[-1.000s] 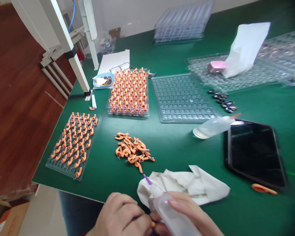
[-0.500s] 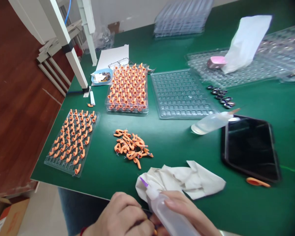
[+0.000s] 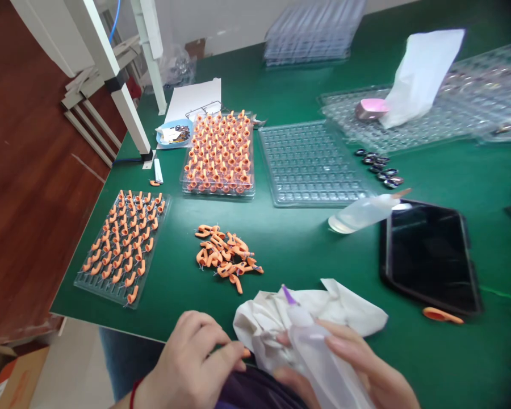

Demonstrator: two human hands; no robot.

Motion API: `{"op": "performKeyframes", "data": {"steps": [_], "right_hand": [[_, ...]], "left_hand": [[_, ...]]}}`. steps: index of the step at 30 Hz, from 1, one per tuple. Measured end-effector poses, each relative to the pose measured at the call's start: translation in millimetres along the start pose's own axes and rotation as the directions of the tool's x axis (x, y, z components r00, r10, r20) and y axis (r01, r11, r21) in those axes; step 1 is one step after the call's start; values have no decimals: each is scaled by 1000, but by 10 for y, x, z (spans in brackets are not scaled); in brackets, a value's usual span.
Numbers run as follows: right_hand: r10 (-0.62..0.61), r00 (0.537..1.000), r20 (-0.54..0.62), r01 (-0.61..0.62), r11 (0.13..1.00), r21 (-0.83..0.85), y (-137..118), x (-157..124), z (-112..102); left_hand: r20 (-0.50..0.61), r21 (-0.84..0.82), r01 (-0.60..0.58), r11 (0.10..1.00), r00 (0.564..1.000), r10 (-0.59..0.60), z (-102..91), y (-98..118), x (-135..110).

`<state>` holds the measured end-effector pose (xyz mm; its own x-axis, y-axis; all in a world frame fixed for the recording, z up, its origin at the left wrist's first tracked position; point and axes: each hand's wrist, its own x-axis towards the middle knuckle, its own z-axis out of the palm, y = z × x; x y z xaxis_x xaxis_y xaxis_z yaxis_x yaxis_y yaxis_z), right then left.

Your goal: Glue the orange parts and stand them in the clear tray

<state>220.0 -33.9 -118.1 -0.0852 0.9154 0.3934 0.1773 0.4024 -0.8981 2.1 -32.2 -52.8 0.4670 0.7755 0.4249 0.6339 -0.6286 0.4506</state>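
Observation:
At the near edge of the table, my left hand (image 3: 196, 355) has its fingers pinched on an orange plastic part (image 3: 246, 353), of which only the tip shows. My right hand (image 3: 361, 360) grips a translucent squeeze bottle (image 3: 319, 358) whose purple nozzle (image 3: 288, 295) points up and to the left. Behind that bottle lies a crumpled white cloth (image 3: 353, 307). A loose heap of orange pipe-shaped parts (image 3: 225, 253) with thin wires is on the table beyond my hands. To its left, a clear tray (image 3: 121, 295) carries rows of similar parts.
Stacked clear trays with orange parts (image 3: 219, 153) stand behind the heap, beside a bare tray (image 3: 315, 165). A second bottle (image 3: 360, 213) leans by a black tablet-like device (image 3: 430, 255). Dark shiny pieces (image 3: 378, 165) and a pink-topped block (image 3: 372, 108) lie farther back. A white post (image 3: 130, 113) rises at left.
My hands have moved apart: the right, with the bottle, has shifted right, and the left slightly left and up. The orange part's tip now shows at my left fingertips.

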Motion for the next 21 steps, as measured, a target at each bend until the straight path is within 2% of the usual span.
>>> {"op": "performKeyframes", "data": {"steps": [3, 5, 13, 17, 21], "right_hand": [[-131, 991, 11, 132, 991, -32, -9, 138, 83], [-114, 993, 40, 114, 993, -4, -27, 189, 164], [-27, 996, -81, 38, 990, 134, -88, 147, 310], [-50, 994, -101, 58, 995, 79, -70, 161, 348], [-75, 982, -174, 79, 997, 19, -51, 196, 347]], "left_hand": [[-49, 64, 59, 996, 997, -56, 35, -12, 27], [-56, 82, 63, 995, 997, -59, 67, -14, 40], [-45, 95, 41, 995, 998, -37, 172, 3, 15], [-55, 51, -14, 999, 998, 16, 184, 21, -3], [-128, 29, 26, 999, 992, -22, 144, 10, -22]]}}
